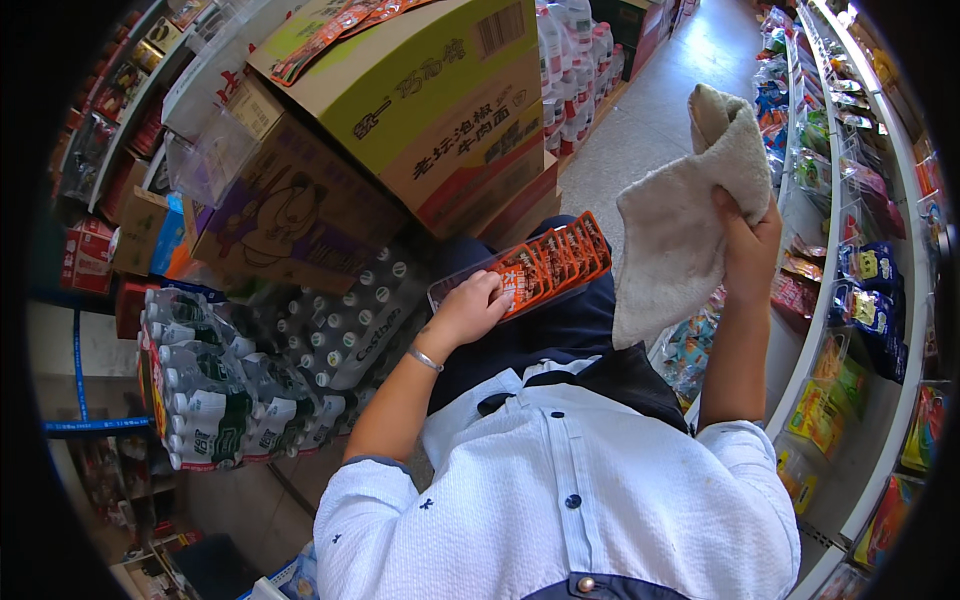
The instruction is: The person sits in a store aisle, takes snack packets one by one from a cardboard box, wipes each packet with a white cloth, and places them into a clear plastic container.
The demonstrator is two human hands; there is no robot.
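Observation:
A clear plastic tray (437,291) lies across my lap, with several orange snack packets (559,262) standing in a row in it. The fingers of my left hand (474,304) rest on the near packets and the tray's edge; whether they grip the tray is hard to tell. Raised at the right, my right hand (746,240) is closed on a pale cloth (664,244), which hangs down beside the tray with its upper end folded over. More orange packets (330,45) lie on top of a green and brown cardboard carton (450,105) in front of me.
A brown and purple carton (285,202) leans at the left, above shrink-wrapped bottles (217,397). Shelves of bagged snacks (870,285) run close along the right. More packed bottles (577,82) stand beyond the cartons, beside the aisle floor (660,112).

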